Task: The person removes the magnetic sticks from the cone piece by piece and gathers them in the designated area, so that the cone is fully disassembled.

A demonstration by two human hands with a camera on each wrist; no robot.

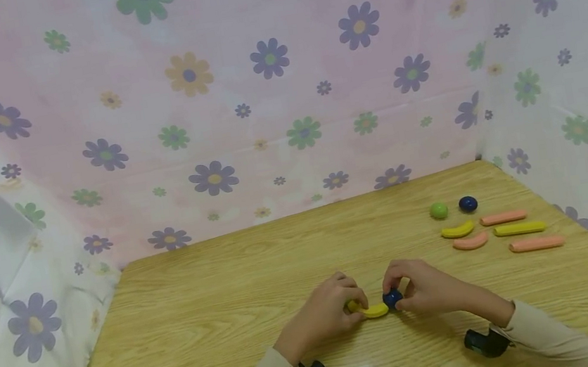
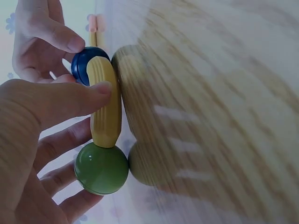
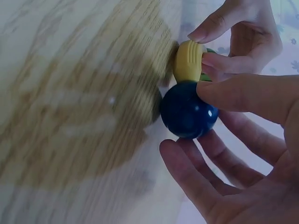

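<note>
A yellow, ribbed curved piece [image 1: 376, 311] lies low over the wooden table between the two hands. My left hand [image 1: 331, 306] pinches it, with the thumb across its side in the left wrist view. A glossy green ball [image 2: 101, 168] touches one end of this piece, beside the left fingers. At the other end, a dark blue ball [image 3: 189, 109] meets the yellow piece. My right hand [image 1: 429, 289] holds the blue ball, thumb on one side and fingers on the other. Whether the ends are joined or merely touch, I cannot tell.
Toward the table's right back lie another green ball [image 1: 439, 210], a blue ball [image 1: 468, 204], a yellow curved piece [image 1: 457, 230] and a pink curved piece [image 1: 471, 242]. Beside them are two pink sticks [image 1: 537, 243] and a yellow stick [image 1: 519, 228]. Flowered cloth [image 1: 239, 128] hangs behind.
</note>
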